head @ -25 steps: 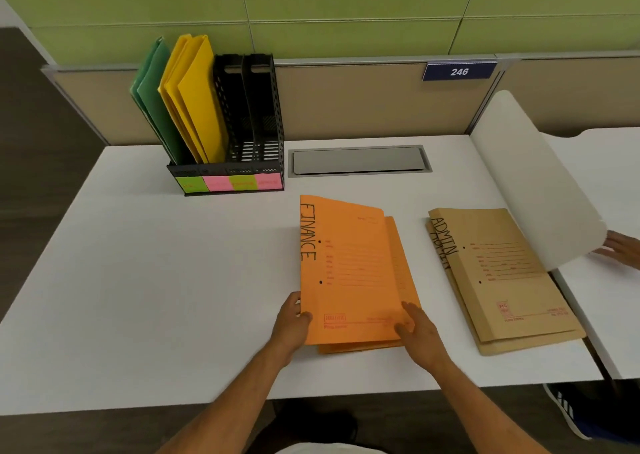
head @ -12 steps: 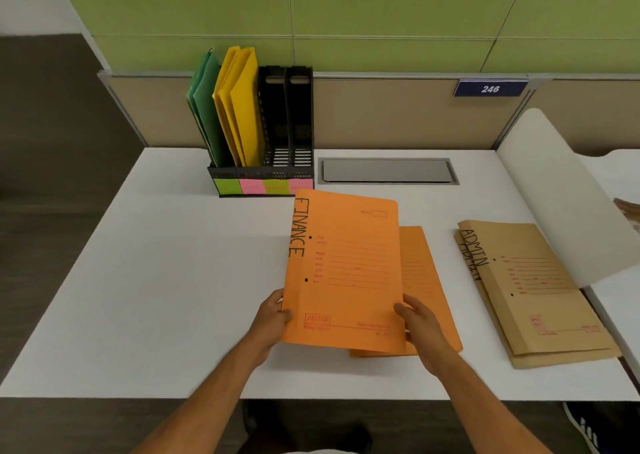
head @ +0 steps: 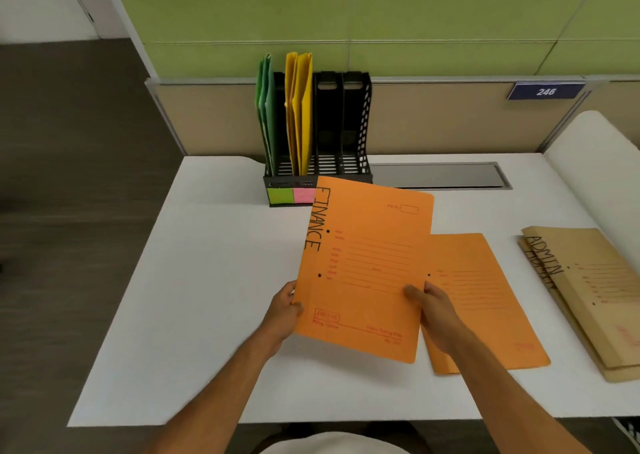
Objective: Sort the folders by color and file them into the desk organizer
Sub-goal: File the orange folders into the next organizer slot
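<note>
Lifted higher than a second ago, the orange FINANCE folder [head: 363, 270] now hangs clear of the second orange folder [head: 485, 301], which stays flat on the white desk [head: 207, 297] at about four o'clock from it, and its top edge now overlaps the front of the black desk organizer [head: 356, 124]. From the head camera, the left hand [head: 282, 315] grips the folder's lower left edge, thumb on the front face and fingers hidden behind, while the right hand [head: 434, 311] pinches its right edge, thumb lying across the printed lines. The folder tilts slightly, its handwritten title running down the left margin. The organizer stands at twelve o'clock from the hands, against the beige partition [head: 214, 117]. Green folders [head: 266, 114] stand upright in its leftmost slot, yellow folders [head: 299, 114] in the next slot to the right, and the two slots on the right show only black walls. Coloured sticky labels [head: 292, 195], green then pink, run along the organizer's front base, partly covered by the raised folder. At three o'clock, near the desk's right edge, a stack of brown ADMIN folders [head: 595, 297] lies flat, well apart from the orange ones. A grey cable hatch [head: 440, 175] sits in the desk just right of the organizer, and a blue plate reading 246 [head: 546, 91] is fixed to the partition at two o'clock.
</note>
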